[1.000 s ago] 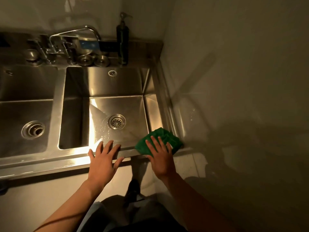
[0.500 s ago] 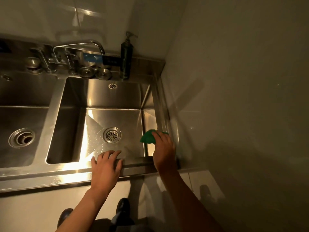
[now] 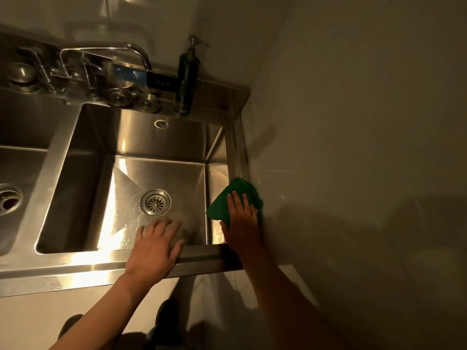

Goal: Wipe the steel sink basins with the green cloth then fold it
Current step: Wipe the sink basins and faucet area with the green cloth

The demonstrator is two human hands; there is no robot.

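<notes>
The green cloth (image 3: pixel 228 200) lies bunched over the right rim of the right steel basin (image 3: pixel 161 142), against the wall. My right hand (image 3: pixel 241 219) presses flat on the cloth with straight fingers. My left hand (image 3: pixel 155 245) rests on the basin's front rim with its fingers spread and holds nothing. A round drain (image 3: pixel 155 202) sits in the floor of the right basin, with water drops to its left. Only part of the left basin (image 3: pixel 17 178) shows at the left edge.
A curved tap (image 3: pixel 108 54) and a dark soap dispenser (image 3: pixel 187 74) stand on the back ledge, beside round steel plugs (image 3: pixel 132 98). A plain wall (image 3: pixel 353 147) rises straight from the sink's right rim. My shoes show on the floor below.
My right hand has slid the cloth from the sink's front right corner back along the right rim. The view has moved closer to the right basin. My left hand stays on the front rim.
</notes>
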